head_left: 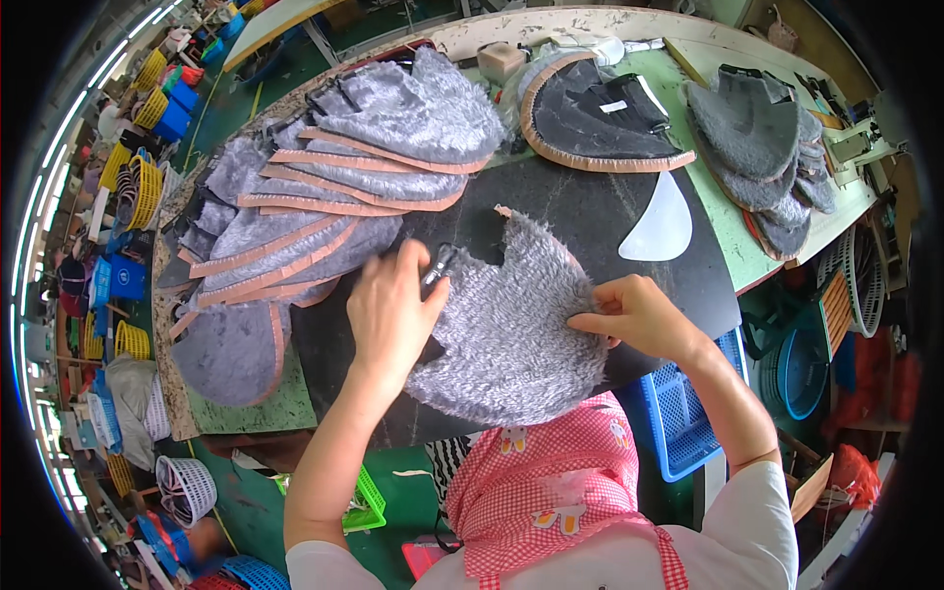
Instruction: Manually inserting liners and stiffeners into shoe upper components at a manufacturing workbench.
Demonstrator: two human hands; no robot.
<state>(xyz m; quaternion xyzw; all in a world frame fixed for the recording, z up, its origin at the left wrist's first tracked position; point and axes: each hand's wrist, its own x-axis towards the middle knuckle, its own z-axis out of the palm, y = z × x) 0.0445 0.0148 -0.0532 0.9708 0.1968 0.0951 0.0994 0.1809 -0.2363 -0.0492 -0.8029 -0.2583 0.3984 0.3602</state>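
Observation:
A grey fluffy fur piece (pixel 516 324) with a notch in its upper edge lies in front of me, its lower edge hanging at the table's near side. My right hand (pixel 634 313) pinches its right edge between thumb and fingers. Close to the notch, my left hand (pixel 395 300) is closed around a small dark tool with a metal part (pixel 440 265); its exact kind is partly hidden by the fingers. Beyond the fur piece rests a white teardrop-shaped template (pixel 661 221) on the black mat (pixel 590 202).
Overlapping fur pieces with tan edging (pixel 324 197) pile up at the left. A dark edged piece (pixel 600 113) lies at the back, and darker grey pieces (pixel 752 138) are stacked at the right. A blue basket (pixel 678 423) stands below the table's near edge.

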